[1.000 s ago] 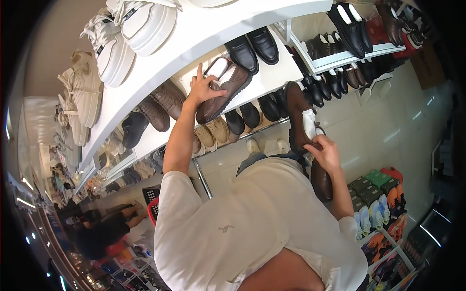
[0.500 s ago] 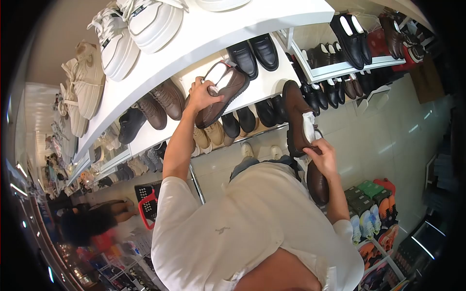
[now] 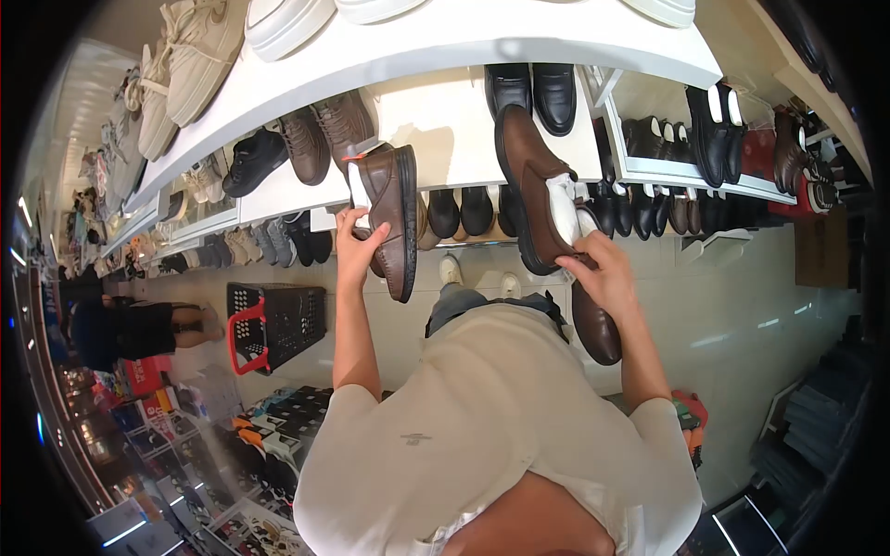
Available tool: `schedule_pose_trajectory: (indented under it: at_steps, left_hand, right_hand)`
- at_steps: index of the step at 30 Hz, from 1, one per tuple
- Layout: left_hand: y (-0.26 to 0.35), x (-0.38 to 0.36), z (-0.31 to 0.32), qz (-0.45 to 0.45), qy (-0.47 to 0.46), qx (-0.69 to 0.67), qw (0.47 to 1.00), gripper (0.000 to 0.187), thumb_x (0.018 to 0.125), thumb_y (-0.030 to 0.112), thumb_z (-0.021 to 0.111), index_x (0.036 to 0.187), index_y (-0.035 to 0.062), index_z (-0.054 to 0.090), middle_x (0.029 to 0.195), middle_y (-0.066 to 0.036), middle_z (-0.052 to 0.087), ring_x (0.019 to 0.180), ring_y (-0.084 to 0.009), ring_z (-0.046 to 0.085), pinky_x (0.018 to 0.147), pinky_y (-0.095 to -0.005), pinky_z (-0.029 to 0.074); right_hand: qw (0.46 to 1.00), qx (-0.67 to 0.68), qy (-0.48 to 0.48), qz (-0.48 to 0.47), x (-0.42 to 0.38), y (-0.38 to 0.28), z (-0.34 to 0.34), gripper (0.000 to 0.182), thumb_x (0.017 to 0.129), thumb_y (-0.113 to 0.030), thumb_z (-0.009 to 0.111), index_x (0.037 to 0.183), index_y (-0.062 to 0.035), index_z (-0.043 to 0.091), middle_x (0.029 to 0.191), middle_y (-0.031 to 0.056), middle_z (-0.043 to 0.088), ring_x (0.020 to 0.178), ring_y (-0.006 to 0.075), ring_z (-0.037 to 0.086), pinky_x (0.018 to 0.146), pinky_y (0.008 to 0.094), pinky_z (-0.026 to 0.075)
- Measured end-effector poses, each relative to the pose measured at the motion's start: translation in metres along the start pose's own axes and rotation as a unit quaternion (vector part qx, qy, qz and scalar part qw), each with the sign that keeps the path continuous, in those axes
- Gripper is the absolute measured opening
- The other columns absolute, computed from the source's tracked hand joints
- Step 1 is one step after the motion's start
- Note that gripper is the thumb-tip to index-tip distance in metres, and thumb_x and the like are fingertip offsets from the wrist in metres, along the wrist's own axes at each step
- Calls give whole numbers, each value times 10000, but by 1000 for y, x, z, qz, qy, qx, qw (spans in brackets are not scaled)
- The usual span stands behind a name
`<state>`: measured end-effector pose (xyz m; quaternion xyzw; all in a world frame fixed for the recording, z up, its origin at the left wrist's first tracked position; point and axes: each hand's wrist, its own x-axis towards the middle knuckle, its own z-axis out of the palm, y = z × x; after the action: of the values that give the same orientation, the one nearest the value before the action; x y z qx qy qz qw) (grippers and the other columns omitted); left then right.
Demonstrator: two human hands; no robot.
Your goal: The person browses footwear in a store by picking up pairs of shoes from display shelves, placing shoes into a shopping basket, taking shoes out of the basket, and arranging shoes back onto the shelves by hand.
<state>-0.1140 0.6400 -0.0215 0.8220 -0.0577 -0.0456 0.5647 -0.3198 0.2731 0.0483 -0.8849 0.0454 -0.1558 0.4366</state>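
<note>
My left hand is closed on a brown leather shoe, thumb at its side and fingers by the white-lined opening. That shoe stands nearly upright before the shelf edge, its dark sole facing right. With my right hand I pinch the heel end of a brown slip-on shoe stuffed with white paper; its toe points up and away. A second dark brown shoe hangs toe down below the same hand; how it is gripped is partly hidden by the fingers.
Black loafers and brown lace-up shoes stand on the white shelf. Above it, a curved upper shelf bears pale sneakers. A black shopping basket with a red handle is on the floor at left. A person is farther left.
My left hand has drawn the brown shoe off the shelf toward me and turned it upright. The right-hand shoes have shifted slightly left and up in view. The view has swung, showing more of the basket.
</note>
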Motion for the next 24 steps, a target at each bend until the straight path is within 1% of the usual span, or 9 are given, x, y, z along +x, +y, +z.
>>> schedule_pose_trajectory:
  at_steps: [2,4,6,10,12,14,17,20,24]
  left_hand:
    - [-14,-31,-12,-29,44,-15,999,429,715,165,833,1072,55,620,1185,-77,456,1094,-224,496,961,-330,410]
    - [-15,-51,-23,-54,81,-64,993,437,720,156,828,1088,60,612,1184,-67,453,1082,-220,498,964,-322,403]
    - [-15,-73,-35,-70,99,-72,990,440,723,143,818,1099,65,603,1222,-78,449,1111,-229,495,980,-320,396]
    - [-38,-94,-66,-60,122,-33,990,438,706,129,812,1082,66,596,1288,-119,439,1169,-262,477,1021,-341,367]
    - [-46,-101,-81,-45,118,-6,992,457,693,141,823,1080,63,592,1286,-146,437,1199,-290,459,1045,-366,346]
    - [-52,-106,-93,-54,123,-27,991,467,681,143,831,1074,65,592,1282,-159,434,1218,-308,445,1054,-382,334]
    - [-65,-102,-113,-44,116,-6,992,469,655,140,840,1047,70,592,1256,-144,437,1191,-299,456,1040,-370,346]
    - [-78,-90,-128,-53,100,-39,993,475,644,140,844,1042,72,593,1227,-130,436,1164,-284,464,1028,-369,356]
    - [-84,-69,-142,-45,91,-15,995,464,658,142,845,1043,72,595,1204,-118,429,1118,-278,480,997,-364,375]
  right_hand:
    - [999,-6,-26,-28,30,-9,11,246,781,-172,808,891,-33,638,747,79,561,632,232,600,557,337,467]
    - [995,-54,-49,-67,61,-15,30,240,819,-250,764,873,-59,630,766,98,583,676,301,605,588,385,464]
    - [985,-115,-85,-99,89,-19,51,255,857,-290,716,890,-61,611,791,115,603,722,326,621,619,419,477]
    - [970,-162,-138,-121,138,-22,100,254,870,-292,701,932,-65,605,823,136,617,769,342,626,663,430,487]
    - [955,-225,-156,-115,158,-32,117,245,887,-296,675,959,-78,590,852,148,629,799,365,629,677,452,494]
    - [941,-265,-173,-118,170,-42,132,243,896,-303,649,996,-92,582,876,143,632,820,348,656,689,455,523]
    - [914,-371,-161,-49,187,-53,155,231,891,-248,659,1025,-73,588,867,185,644,812,368,677,684,461,544]
    - [903,-386,-183,-39,205,-33,171,251,873,-222,682,1008,-43,569,831,218,651,804,404,674,689,485,541]
    - [901,-394,-178,-11,204,-16,201,245,856,-190,695,989,-24,574,826,241,669,827,403,676,693,493,538]
